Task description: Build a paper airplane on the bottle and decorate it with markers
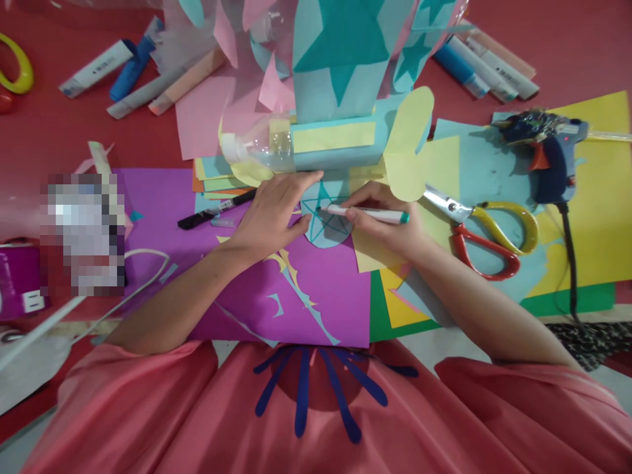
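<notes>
My right hand (pixel 386 220) grips a white marker (pixel 380 214) with a green end, its tip on a rounded light-blue paper piece (pixel 332 232). On that paper is a star outline in teal lines, part of it coloured in. Flat beside it lies my left hand (pixel 274 217), fingers stretched out, thumb and fingertips at the paper's left edge. Just beyond, a plastic bottle (pixel 257 141) wrapped in blue and yellow paper lies on its side. A large teal star (pixel 340 46) is on a light-blue paper panel above the bottle. A black pen (pixel 214 209) rests left of my left hand.
Scissors (pixel 459 214) with red and yellow handles lie to the right. A corded blue glue gun (pixel 557 151) stands behind them on coloured sheets. Several markers (pixel 99 69) lie at back left and back right. Purple paper (pixel 326 309) with thin paper scraps covers the front.
</notes>
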The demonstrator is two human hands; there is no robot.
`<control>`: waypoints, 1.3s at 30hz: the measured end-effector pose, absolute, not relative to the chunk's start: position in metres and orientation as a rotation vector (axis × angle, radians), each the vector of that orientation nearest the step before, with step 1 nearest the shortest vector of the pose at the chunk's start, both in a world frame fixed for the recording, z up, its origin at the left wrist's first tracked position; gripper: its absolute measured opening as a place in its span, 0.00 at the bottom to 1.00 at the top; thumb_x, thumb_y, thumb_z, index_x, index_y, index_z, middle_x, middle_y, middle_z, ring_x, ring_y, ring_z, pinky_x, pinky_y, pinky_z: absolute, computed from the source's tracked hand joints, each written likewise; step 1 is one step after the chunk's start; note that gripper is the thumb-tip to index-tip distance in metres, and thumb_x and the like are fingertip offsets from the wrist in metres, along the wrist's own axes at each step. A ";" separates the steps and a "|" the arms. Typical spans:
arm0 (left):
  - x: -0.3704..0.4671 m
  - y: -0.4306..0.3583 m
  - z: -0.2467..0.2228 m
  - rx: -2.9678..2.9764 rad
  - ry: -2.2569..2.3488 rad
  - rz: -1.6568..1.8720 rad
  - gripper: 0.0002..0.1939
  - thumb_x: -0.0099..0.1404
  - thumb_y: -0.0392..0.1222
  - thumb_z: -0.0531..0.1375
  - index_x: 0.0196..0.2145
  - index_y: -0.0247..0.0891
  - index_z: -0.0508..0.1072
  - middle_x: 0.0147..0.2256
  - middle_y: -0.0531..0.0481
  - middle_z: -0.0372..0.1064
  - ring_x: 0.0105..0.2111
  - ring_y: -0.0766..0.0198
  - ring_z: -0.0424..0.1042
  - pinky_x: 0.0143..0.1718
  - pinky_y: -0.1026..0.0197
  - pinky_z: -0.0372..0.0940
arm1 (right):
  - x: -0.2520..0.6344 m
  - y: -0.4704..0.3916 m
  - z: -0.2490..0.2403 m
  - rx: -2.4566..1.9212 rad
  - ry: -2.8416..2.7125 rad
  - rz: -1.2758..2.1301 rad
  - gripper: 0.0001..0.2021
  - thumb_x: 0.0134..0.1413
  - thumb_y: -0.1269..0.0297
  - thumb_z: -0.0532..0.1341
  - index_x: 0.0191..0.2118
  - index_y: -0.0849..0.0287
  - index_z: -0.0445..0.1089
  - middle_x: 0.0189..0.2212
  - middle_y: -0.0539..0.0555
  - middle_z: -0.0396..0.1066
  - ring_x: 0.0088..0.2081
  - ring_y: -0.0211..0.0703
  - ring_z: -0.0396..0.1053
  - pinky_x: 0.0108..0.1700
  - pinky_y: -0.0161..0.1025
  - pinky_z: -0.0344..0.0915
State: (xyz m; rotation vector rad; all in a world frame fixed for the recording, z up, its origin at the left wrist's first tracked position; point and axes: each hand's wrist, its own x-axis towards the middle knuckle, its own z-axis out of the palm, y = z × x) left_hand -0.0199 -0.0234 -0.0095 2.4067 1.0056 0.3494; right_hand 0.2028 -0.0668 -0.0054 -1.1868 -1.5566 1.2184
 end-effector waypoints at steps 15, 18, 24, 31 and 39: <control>-0.019 -0.024 -0.007 2.399 1.031 0.326 0.27 0.67 0.38 0.54 0.63 0.38 0.58 0.57 0.42 0.66 0.59 0.52 0.64 0.59 0.49 0.59 | 0.201 -0.066 -0.003 -1.279 -1.474 1.179 0.06 0.57 0.60 0.64 0.31 0.53 0.70 0.27 0.51 0.71 0.32 0.42 0.71 0.35 0.42 0.69; -0.019 -0.024 -0.006 2.402 1.025 0.334 0.27 0.67 0.37 0.54 0.63 0.37 0.59 0.57 0.42 0.67 0.59 0.52 0.64 0.59 0.50 0.59 | 0.200 -0.066 -0.004 -1.250 -1.459 1.205 0.06 0.56 0.60 0.65 0.32 0.53 0.70 0.28 0.50 0.70 0.32 0.40 0.70 0.35 0.41 0.69; -0.019 -0.024 -0.007 2.404 1.025 0.320 0.27 0.67 0.37 0.54 0.63 0.38 0.58 0.57 0.42 0.66 0.59 0.52 0.63 0.59 0.49 0.59 | 0.201 -0.066 -0.004 -1.278 -1.476 1.228 0.06 0.57 0.58 0.64 0.33 0.53 0.69 0.29 0.50 0.70 0.33 0.39 0.70 0.37 0.39 0.69; -0.019 -0.024 -0.007 2.406 1.013 0.335 0.28 0.67 0.38 0.54 0.63 0.37 0.58 0.57 0.40 0.66 0.59 0.51 0.64 0.59 0.48 0.59 | 0.201 -0.067 -0.001 -1.262 -1.510 1.261 0.10 0.56 0.57 0.64 0.30 0.55 0.68 0.25 0.50 0.69 0.29 0.39 0.69 0.32 0.40 0.69; -0.020 -0.023 -0.010 2.397 1.028 0.342 0.28 0.66 0.39 0.55 0.64 0.40 0.58 0.57 0.42 0.66 0.57 0.51 0.65 0.58 0.47 0.60 | 0.207 -0.067 0.004 -1.248 -1.649 1.269 0.10 0.56 0.55 0.64 0.31 0.57 0.73 0.27 0.53 0.74 0.31 0.41 0.69 0.34 0.41 0.68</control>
